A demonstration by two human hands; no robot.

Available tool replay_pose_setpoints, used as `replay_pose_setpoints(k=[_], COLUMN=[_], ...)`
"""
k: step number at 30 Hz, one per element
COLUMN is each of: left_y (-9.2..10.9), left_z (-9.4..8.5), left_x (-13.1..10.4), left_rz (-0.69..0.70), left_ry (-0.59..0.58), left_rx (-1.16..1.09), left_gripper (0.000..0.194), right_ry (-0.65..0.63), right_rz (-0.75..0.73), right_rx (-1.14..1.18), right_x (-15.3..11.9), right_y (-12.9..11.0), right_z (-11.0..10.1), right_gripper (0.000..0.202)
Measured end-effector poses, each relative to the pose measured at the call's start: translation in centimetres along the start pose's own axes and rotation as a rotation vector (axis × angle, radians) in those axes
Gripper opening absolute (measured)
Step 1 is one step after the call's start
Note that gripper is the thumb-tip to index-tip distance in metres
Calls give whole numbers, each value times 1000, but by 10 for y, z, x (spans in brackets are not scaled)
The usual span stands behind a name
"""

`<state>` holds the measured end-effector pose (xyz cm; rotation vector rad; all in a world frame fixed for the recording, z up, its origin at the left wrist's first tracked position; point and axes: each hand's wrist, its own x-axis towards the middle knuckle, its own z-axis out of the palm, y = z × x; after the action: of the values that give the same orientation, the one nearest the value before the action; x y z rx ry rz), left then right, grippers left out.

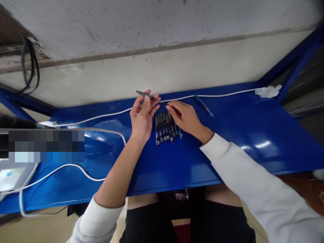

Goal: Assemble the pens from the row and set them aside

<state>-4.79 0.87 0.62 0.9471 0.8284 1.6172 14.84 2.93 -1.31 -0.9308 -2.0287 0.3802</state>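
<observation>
My left hand (143, 116) holds a dark grey pen barrel (144, 94) between thumb and fingers, its pointed end toward the upper left. From the barrel's right end a thin refill (160, 101) sticks out. My right hand (183, 116) pinches the far end of that thin piece with thumb and forefinger. Just below both hands, several dark pens (164, 126) lie side by side on the blue table (177, 165). A blue pen (180, 134) is at the right end of that row, partly hidden. Another blue pen (204, 106) lies apart, behind my right hand.
A white cable (227, 94) runs along the back of the table to a white plastic bag (268, 91). More white cables (67, 165) cross the left side. The wall (167, 74) stands directly behind, and blue frame posts (293, 67) rise at the right.
</observation>
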Motion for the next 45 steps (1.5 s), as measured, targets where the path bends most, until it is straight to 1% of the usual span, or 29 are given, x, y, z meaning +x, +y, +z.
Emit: replay_pose_setpoints(k=[7,11,18,21,25,30,36,45], left_y=[-5,-5,-4,-4,-4,-3,-2,-6], left_z=[0,-1,0,-1,-6,-8,-1,1], left_x=[1,2,0,1,4,4,1,0], left_rz=[16,28,14,27,28,14,10,7], left_ry=[-16,-6,-9,15,58,77,46,-2], left_rx=[24,28,40,43,35,30,7,52], left_gripper=[45,43,39,40,40,37,37,31], right_ry=[1,-6,0,4,12,7,-21,-25], right_rz=[-9,-4,-20,-23,-13,-14,-2,-4], right_rx=[-12,-7,-17,-9,-8,-19,-21,-26], right_x=[-1,-1,0,0,-1,0,0,0], right_y=[1,0,1,0,0,2,0,-1], right_z=[1,1,0,0,0,0,0,0], right_gripper=[38,40,34,33,35,37,39,38])
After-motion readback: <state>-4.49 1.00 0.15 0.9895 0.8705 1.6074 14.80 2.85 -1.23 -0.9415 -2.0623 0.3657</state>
